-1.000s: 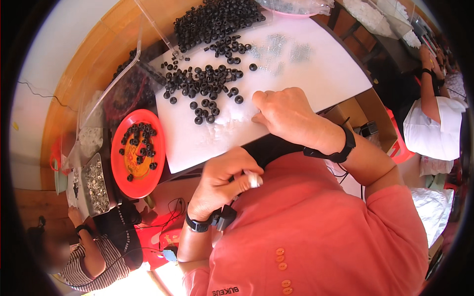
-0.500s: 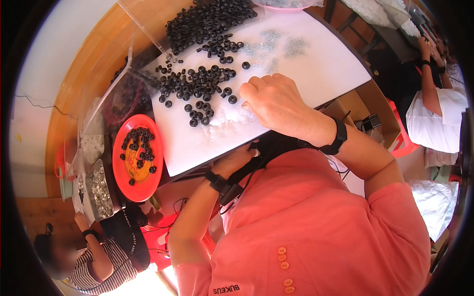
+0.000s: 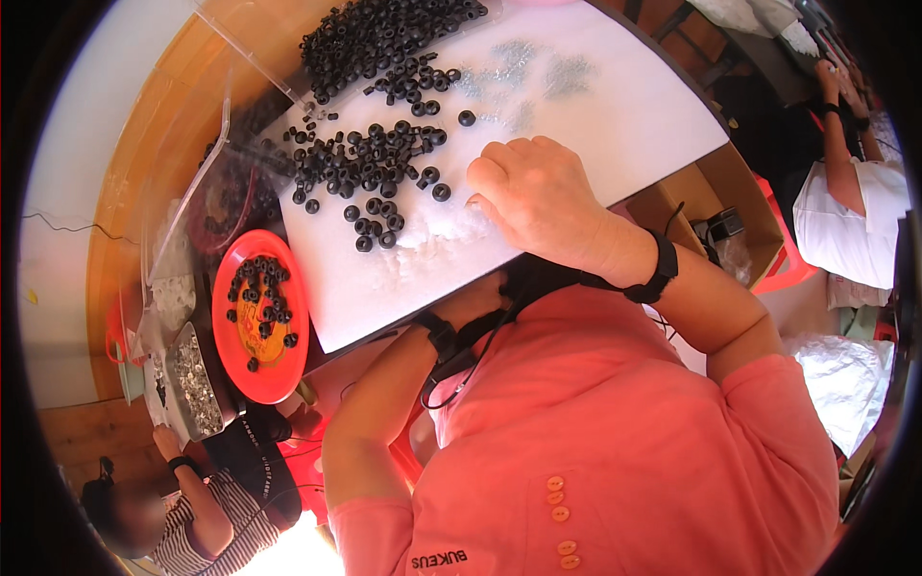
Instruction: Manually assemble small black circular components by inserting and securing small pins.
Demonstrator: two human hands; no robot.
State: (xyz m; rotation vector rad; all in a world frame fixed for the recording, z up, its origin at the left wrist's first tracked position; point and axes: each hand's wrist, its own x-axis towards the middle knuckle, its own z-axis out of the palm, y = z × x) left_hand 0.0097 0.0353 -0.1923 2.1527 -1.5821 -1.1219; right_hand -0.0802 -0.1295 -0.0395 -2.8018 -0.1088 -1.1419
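My right hand (image 3: 538, 197) is over the white tabletop (image 3: 634, 125), its fingers curled and thumb pressed to the index finger. Whatever may be in that pinch is too small or hidden to make out. Beside its thumb lie small white pieces (image 3: 447, 223) in a loose spread. Several round black bead-like parts (image 3: 370, 158) are scattered just to the left of them. My left hand (image 3: 475, 300) is low at the table's near edge, partly under it, and its fingers are hidden.
A large heap of black parts (image 3: 375, 38) sits at the far left. Small clear pieces (image 3: 567, 75) lie farther back. A red plate (image 3: 224, 331) holding black parts and a tray of metallic bits (image 3: 195, 384) are at left. A cardboard box (image 3: 740, 182) is at right. Two people sit nearby.
The view has shifted slightly, so the table and plate appear a little farther left and lower. My right hand keeps its curled pose; my left hand has slid a little under the edge.
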